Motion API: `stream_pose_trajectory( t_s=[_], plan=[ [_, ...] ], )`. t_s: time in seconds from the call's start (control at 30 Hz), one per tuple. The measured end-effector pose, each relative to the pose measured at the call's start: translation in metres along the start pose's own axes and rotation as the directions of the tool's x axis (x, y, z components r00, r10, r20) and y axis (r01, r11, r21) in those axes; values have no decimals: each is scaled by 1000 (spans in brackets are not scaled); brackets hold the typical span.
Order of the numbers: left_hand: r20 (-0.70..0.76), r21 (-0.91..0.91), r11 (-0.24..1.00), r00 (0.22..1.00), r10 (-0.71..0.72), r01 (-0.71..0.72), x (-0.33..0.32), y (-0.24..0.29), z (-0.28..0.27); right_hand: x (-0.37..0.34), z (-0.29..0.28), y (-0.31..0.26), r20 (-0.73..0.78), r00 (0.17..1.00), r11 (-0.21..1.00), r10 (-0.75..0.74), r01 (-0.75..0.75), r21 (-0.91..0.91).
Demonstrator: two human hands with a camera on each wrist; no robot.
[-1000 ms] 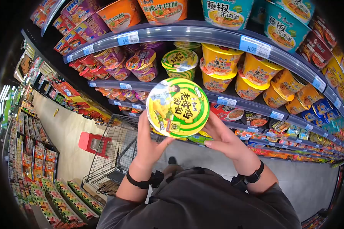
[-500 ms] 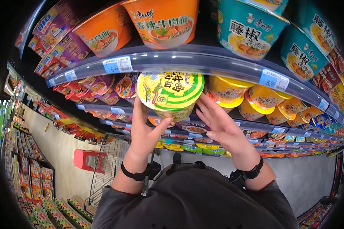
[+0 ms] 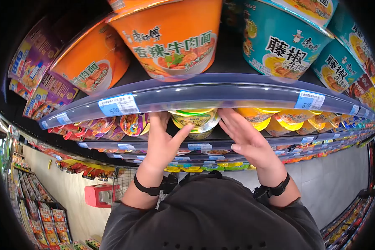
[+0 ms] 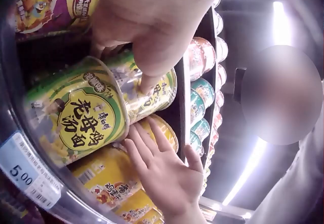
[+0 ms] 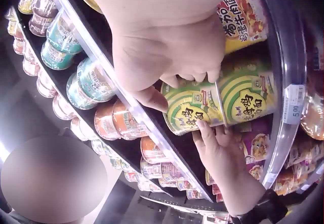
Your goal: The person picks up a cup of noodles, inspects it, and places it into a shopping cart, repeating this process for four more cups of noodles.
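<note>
A green-and-yellow instant noodle tub (image 3: 194, 118) stands upright on a matching tub (image 4: 85, 125) on the shelf under the upper rail, which hides its top in the head view. My left hand (image 3: 160, 143) holds the upper tub from its left side, thumb across the front and fingers round the side. My right hand (image 3: 254, 146) is at its other side with the fingers nearly straight. In the left wrist view, those right fingers (image 4: 147, 140) lie along the side of the stack, with the palm showing.
The upper shelf rail (image 3: 187, 93), with price tags, runs close above both hands. Large orange tubs (image 3: 171, 46) and teal tubs (image 3: 281, 46) stand on it. Yellow tubs (image 3: 285, 118) flank the stack on the right, purple ones (image 3: 134, 124) on the left. A red stool (image 3: 99, 196) stands on the floor.
The noodle tub has moved from in front of me, lid toward me, forward into the shelf and onto the matching tub. Both hands went in with it; the shelves now look closer.
</note>
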State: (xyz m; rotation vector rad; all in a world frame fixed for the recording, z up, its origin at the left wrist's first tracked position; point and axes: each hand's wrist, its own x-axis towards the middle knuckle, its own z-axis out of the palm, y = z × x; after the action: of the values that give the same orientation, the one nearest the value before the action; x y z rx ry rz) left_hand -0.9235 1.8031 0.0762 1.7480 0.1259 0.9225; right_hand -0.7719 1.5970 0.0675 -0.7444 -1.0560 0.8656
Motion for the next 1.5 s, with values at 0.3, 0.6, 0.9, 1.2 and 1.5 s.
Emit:
stream_pose_trajectory(
  t_s=[0.3,0.6,0.9,1.2,1.5],
  plan=[
    [44,121,991,998,47,-52,0,1,1,-39,-4,-20,33,994,994,100,-101,40],
    [-158,248,969,986,62,-21,-76,26,15,-124,-12,-39,-15,959,959,282,-282,-7],
    [-323,548,821,946,28,162,-212,64,13,-188,-16,-18,25,875,875,483,-484,14],
    [-484,598,688,869,-98,411,-316,127,-14,-204,10,16,84,779,780,622,-625,21],
    [-610,594,625,790,-59,505,-389,157,-51,-187,63,51,168,698,713,696,-700,-42]
  ],
)
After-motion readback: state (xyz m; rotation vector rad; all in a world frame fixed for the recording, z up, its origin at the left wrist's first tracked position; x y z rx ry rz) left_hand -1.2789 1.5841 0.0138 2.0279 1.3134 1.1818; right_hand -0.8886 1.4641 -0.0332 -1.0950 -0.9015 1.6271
